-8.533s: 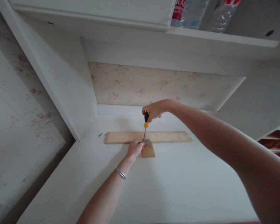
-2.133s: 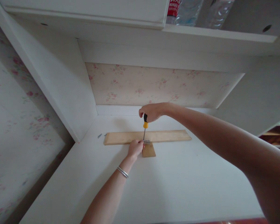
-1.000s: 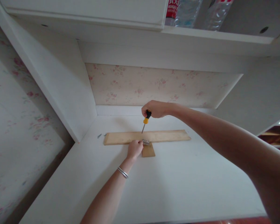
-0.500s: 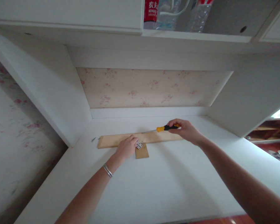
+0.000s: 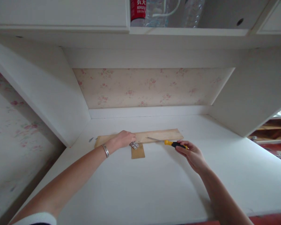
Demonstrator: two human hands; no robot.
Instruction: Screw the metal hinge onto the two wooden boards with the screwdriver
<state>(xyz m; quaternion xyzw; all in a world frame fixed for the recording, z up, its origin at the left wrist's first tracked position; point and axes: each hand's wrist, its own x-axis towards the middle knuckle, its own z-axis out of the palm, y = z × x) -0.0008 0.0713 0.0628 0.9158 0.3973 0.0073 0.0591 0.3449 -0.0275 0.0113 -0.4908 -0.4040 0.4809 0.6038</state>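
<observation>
Broadly, you are working in a white desk (image 5: 154, 187) alcove, with floral wallpaper (image 5: 150, 87) behind and a shelf overhead carrying water bottles (image 5: 154, 12). Across the back of the desk lies a long wooden plank (image 5: 159, 135), flat and parallel to the rear wall, with a small wooden block (image 5: 138, 152) butted against its near edge. Your left hand (image 5: 121, 139) rests on the plank just beside the joint, fingers curled down and pressing, which looks meant to keep the two pieces from shifting; it clasps nothing that you can see. A silver bracelet (image 5: 105, 150) sits on that wrist. Your right hand (image 5: 193, 154) has its fingers loosely closed on the black end of the screwdriver (image 5: 168, 142), which lies nearly flat, its shaft resting across the plank and its tip pointing toward the small metal hinge (image 5: 134, 144) that bridges plank and block. Left of the plank, a few loose screws (image 5: 91, 139) lie on the desk, within easy reach.
</observation>
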